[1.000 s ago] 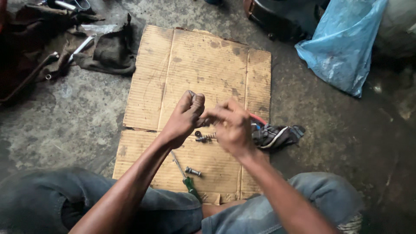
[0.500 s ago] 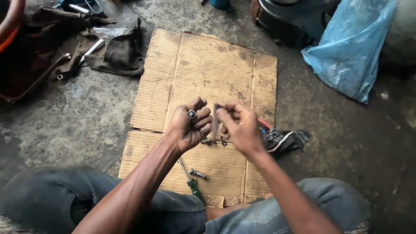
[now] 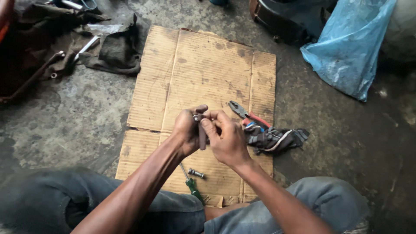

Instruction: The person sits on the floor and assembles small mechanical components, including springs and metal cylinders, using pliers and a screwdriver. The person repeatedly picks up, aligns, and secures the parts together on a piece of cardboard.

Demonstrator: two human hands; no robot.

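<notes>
Above the cardboard sheet point(image 3: 203, 78), a small metal part point(image 3: 200, 130), possibly a bolt, is pinched between left hand point(image 3: 187, 132) and right hand point(image 3: 226, 138), both grips pressed together, steadied for close work.

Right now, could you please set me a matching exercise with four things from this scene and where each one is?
Things:
1. pliers
2. loose bolt
3. blue plastic bag
4. screwdriver

Places:
A. concrete floor, far right of the cardboard
B. near edge, its green handle towards the legs
C. on the cardboard, under the forearms
D. right of the hands, beside a dark rag

Pairs: 1-D, 2-C, 3-A, 4-B
</notes>
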